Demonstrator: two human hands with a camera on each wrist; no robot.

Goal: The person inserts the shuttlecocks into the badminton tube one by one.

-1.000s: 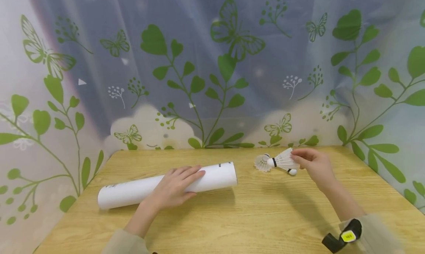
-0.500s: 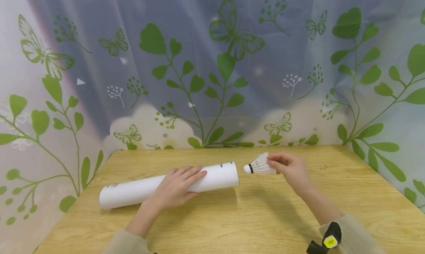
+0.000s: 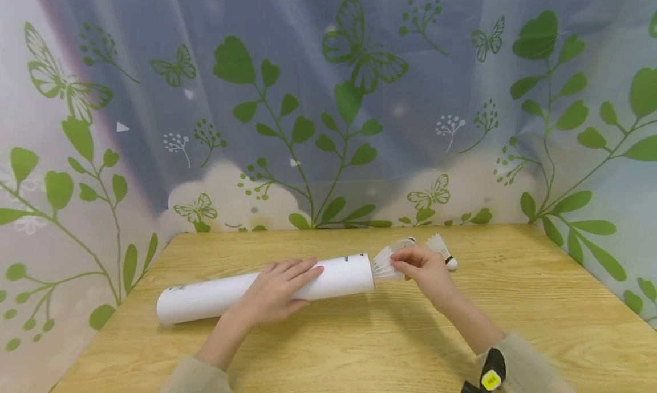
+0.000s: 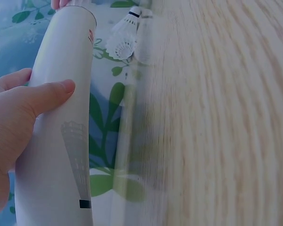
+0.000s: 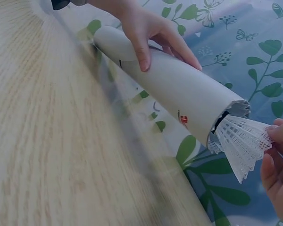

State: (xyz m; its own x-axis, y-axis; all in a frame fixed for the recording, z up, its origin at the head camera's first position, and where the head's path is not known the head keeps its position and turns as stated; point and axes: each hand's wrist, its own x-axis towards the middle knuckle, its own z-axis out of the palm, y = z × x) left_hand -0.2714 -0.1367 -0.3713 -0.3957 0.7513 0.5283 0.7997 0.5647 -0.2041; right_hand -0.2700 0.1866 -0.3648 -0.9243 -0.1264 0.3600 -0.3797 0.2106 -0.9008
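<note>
A white shuttlecock tube [image 3: 339,276] lies slanted across the table. My left hand [image 3: 279,287] grips its middle from above, with the thumb along the near side in the left wrist view. Between thumb and fingertips, my right hand [image 3: 423,270] pinches the skirt edge of a white shuttlecock [image 5: 243,141]. The cork end of that shuttlecock is inside the tube's right mouth and hidden, while its flared skirt sticks out. Another shuttlecock's jagged skirt edge seems to line the mouth in the right wrist view.
Just behind my right hand, a loose shuttlecock [image 3: 440,249] lies on the wooden table [image 3: 328,347]. Part of another shuttlecock [image 3: 409,242] shows beside it. A patterned curtain [image 3: 287,96] hangs along the table's back edge.
My right hand has carried the shuttlecock left from near the loose ones, and its cork end has entered the tube's mouth. The left hand keeps its hold; the tube has barely shifted.
</note>
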